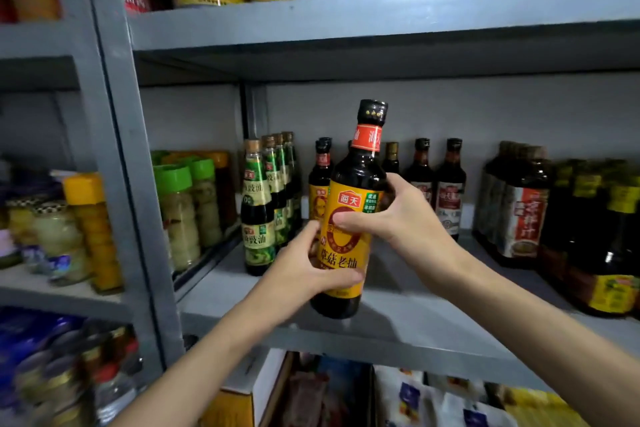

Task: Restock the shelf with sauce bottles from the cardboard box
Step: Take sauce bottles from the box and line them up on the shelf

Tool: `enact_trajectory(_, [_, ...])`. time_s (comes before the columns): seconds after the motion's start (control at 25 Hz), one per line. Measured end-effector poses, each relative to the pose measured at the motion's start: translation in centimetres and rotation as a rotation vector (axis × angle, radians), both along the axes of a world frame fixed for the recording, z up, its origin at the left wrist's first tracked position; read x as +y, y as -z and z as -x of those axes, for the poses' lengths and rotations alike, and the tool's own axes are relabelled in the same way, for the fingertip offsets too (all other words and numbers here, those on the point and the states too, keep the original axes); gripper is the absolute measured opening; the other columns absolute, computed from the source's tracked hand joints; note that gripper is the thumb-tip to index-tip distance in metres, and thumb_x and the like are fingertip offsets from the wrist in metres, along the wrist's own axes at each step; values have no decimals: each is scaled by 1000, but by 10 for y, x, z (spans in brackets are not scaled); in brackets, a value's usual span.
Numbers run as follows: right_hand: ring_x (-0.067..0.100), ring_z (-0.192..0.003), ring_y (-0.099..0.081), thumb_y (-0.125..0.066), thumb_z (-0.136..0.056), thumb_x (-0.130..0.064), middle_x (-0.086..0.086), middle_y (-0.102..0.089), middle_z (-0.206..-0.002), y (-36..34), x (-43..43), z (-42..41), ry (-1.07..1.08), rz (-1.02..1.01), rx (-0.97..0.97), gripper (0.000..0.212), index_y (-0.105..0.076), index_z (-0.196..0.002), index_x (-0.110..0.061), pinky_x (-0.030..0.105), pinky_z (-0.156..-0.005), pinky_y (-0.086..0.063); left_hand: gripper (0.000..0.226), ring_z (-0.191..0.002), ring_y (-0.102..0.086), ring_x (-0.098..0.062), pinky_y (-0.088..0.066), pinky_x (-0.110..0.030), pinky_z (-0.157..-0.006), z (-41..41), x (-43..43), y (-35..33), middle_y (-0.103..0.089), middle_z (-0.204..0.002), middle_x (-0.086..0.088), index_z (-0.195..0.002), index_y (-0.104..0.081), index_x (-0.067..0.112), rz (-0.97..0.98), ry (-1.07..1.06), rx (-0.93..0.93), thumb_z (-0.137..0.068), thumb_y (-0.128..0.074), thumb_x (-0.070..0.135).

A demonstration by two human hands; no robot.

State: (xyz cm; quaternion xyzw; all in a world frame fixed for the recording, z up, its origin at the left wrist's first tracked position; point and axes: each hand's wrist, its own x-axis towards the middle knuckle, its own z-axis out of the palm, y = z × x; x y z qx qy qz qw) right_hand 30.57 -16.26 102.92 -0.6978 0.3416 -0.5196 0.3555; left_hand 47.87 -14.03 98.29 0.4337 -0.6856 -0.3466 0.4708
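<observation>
I hold a dark sauce bottle point(349, 204) with an orange-yellow label and black cap upright, just above the front of the grey middle shelf point(415, 319). My left hand point(304, 267) grips its lower label from the left. My right hand point(394, 215) wraps the upper label from the right. Behind it stands a matching yellow-label bottle point(318, 184) near the back of the shelf. A cardboard box point(242, 392) shows partly on the level below.
Green-label bottles point(259, 208) stand in a row at the left of the shelf, jars with green lids point(180, 211) beside them. Dark bottles with red-white labels point(446, 184) stand at the back, large dark jugs point(519, 208) at right. Big containers fill the shelf above.
</observation>
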Motion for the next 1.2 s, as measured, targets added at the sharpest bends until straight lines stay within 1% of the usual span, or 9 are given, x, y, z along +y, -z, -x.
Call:
enact_trajectory(0.12, [19, -95, -73, -90, -56, -32, 2, -75, -103, 12, -36, -7, -27, -21, -9, 67, -58, -115, -24, 46, -86, -58, 63, -98, -70, -6, -55, -35, -93, -3, -26, 5, -74, -105, 10, -114, -58, 31, 17, -107, -77, -58, -87, 35])
enact_trajectory(0.28, [15, -91, -74, -90, -54, -35, -1, -75, -99, 27, -77, -27, -22, -59, 55, 70, -54, -113, -26, 45, -86, -59, 58, -88, -69, 0, -58, -27, -82, -10, -54, 7, -73, -97, 10, -110, -58, 26, 48, -265, -160, -62, -90, 31])
enact_trajectory(0.36, [12, -89, -73, -90, -52, -41, -3, -75, -96, 33, -89, -41, 30, -61, 125, 70, -55, -111, -26, 42, -85, -59, 61, -90, -70, -3, -59, -32, -84, -17, -68, 11, -73, -98, 8, -110, -59, 26, 22, -290, -137, -58, -89, 36])
enact_trajectory(0.44, [10, -89, -72, -91, -56, -36, -4, -74, -96, 36, -99, -51, 94, -54, 161, 68, -56, -113, -23, 40, -85, -59, 66, -97, -70, -8, -58, -37, -89, -24, -81, 14, -74, -103, 7, -113, -59, 27, -13, -258, -89, -55, -88, 38])
enact_trajectory(0.52, [12, -91, -72, -92, -54, -35, -2, -74, -98, 36, -111, -60, 132, -59, 146, 69, -56, -112, -23, 42, -85, -59, 64, -104, -68, -12, -54, -39, -96, -35, -97, 15, -72, -109, 5, -118, -57, 26, -78, -191, -33, -62, -87, 29])
enact_trajectory(0.68, [13, -95, -70, -89, -52, -42, -3, -73, -101, 36, -128, -82, 187, -55, 232, 73, -54, -113, -23, 43, -90, -56, 51, -118, -58, -13, -44, -28, -100, -55, -113, 19, -63, -123, 5, -129, -49, 25, -179, -101, -7, -84, -71, 11])
enact_trajectory(0.76, [15, -97, -69, -87, -48, -47, -4, -71, -103, 40, -136, -92, 230, -53, 248, 78, -52, -114, -23, 45, -92, -55, 50, -113, -56, -11, -40, -26, -97, -60, -120, 24, -61, -119, 7, -131, -47, 24, -218, -76, 23, -88, -65, 8])
enact_trajectory(0.96, [16, -99, -69, -89, -59, -30, -2, -71, -105, 52, -154, -97, 275, -49, 237, 70, -51, -117, -19, 45, -93, -55, 49, -108, -51, -11, -37, -27, -95, -52, -136, 30, -56, -120, 5, -134, -44, 20, -292, -66, 128, -91, -59, 2])
enact_trajectory(1.2, [17, -98, -70, -89, -60, -29, 0, -72, -104, 63, -166, -90, 251, -76, 222, 68, -53, -115, -15, 46, -93, -56, 67, -134, -45, -24, -32, -47, -116, -53, -156, 46, -53, -141, -5, -143, -41, 22, -379, -47, 180, -83, -44, -8])
